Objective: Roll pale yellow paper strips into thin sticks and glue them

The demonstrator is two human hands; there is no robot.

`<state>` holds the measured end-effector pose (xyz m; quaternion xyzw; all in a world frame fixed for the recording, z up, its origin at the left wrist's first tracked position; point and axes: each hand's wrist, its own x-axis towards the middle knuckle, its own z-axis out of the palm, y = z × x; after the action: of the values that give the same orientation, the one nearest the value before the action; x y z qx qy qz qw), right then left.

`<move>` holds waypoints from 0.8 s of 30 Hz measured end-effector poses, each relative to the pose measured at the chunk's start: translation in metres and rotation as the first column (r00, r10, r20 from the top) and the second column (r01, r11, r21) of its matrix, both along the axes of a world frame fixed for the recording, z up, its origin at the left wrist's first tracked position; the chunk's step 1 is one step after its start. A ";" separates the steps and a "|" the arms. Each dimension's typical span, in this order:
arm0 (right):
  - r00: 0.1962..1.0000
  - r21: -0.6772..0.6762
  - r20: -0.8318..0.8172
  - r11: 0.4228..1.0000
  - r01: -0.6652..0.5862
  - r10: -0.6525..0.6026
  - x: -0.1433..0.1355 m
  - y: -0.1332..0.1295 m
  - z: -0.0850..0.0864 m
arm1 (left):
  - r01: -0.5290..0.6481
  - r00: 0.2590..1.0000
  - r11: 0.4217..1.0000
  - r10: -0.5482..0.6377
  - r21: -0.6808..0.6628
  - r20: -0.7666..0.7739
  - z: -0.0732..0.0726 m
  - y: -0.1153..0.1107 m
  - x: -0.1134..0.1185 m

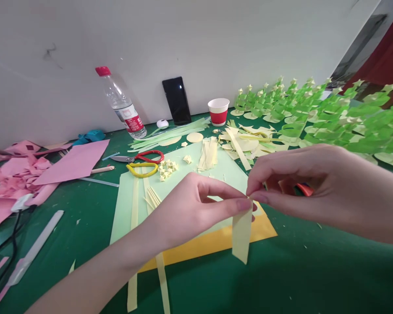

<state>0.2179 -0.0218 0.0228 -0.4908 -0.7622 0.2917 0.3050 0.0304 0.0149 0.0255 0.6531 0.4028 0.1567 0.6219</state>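
Between finger and thumb, my left hand [201,207] pinches the top of a pale yellow paper strip [241,235], which hangs down with a slanted lower end. Pressed against the same spot are the thumb and forefinger of my right hand [301,196]; the strip's upper end is hidden between the fingertips. Something orange-red [304,189] shows within the curl of my right hand, too covered to name. Under my hands lie light green paper [180,196] and an orange sheet [196,253]. Folded paper stars [167,169] and long paper strips [132,261] rest around them.
Scissors [146,163] with red and yellow handles lie behind my left hand. Farther back stand a water bottle [126,107], a phone [177,101] and a paper cup [218,112]. Pink paper [74,161] covers the left; green paper plants [294,109] crowd the right.
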 end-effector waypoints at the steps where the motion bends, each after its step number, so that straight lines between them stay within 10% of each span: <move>1: 1.000 -0.023 -0.010 1.000 -0.006 0.006 0.000 0.001 0.001 | 0.005 0.999 1.000 -0.004 -0.021 0.031 0.000 0.000 0.000; 24: 0.993 -0.018 -0.013 0.993 -0.119 0.119 0.010 0.006 0.004 | 0.023 0.985 0.953 0.030 -0.303 0.171 -0.001 -0.002 -0.001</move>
<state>0.2275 -0.0154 0.0267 -0.4457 -0.7854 0.3196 0.2869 0.0295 0.0128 0.0243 0.5330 0.3677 0.1504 0.7471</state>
